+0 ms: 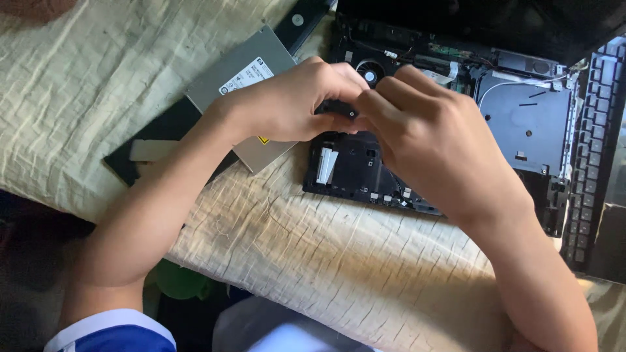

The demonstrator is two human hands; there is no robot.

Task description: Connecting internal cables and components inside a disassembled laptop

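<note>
Crinkled cream cloth table cover [339, 261] looks rough and matt, flat grey optical drive [251, 72] is brushed metal with a glossy paper label, opened black laptop chassis [521, 117] is matt plastic with a dull metal plate, detached black keyboard [593, 130] has matt plastic keys.

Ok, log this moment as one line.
left hand: pinching small black part | right hand: pinching same part | under hands: opened laptop | beside: grey drive

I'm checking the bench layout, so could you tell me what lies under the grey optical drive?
The grey optical drive lies on a flat black panel, which rests on the wrinkled cream cloth. The left hand covers the drive's near corner, hiding what is beneath there.
</note>
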